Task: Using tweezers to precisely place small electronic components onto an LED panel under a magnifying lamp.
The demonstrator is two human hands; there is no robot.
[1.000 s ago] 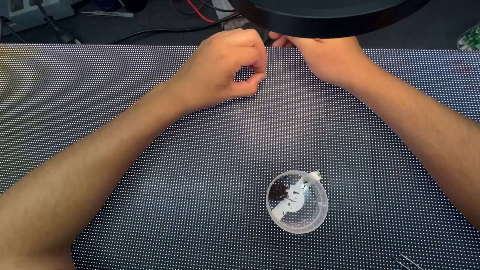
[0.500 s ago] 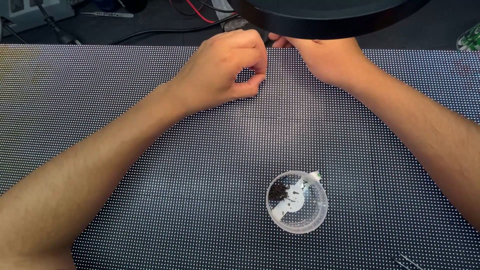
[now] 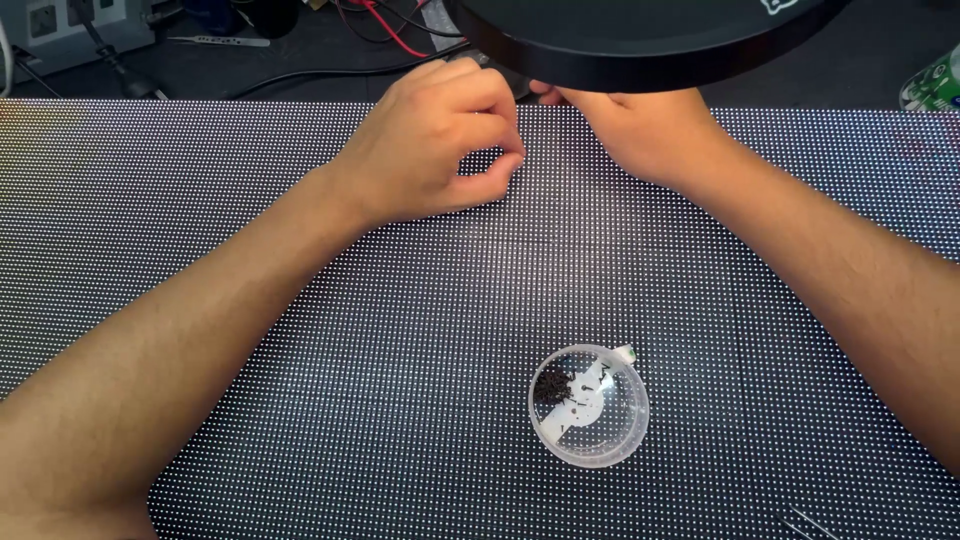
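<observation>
A large dark panel [image 3: 300,420] covered in a fine grid of white dots fills the view. My left hand [image 3: 440,140] rests on its far part, fingers curled, thumb and forefinger tip close together in a pinch; nothing shows between them. My right hand [image 3: 650,130] lies just to the right of it on the panel, its fingers hidden under a black round rim [image 3: 640,50] that hangs close to the camera. A small clear plastic cup [image 3: 589,405] stands on the panel nearer to me, holding tiny dark bits and a white strip.
Beyond the panel's far edge lie black and red cables [image 3: 390,40], a grey box [image 3: 60,30] at the far left and tweezers [image 3: 220,41]. A green-and-white object [image 3: 935,85] sits at the right edge. Thin metal tips [image 3: 815,525] show at the bottom right.
</observation>
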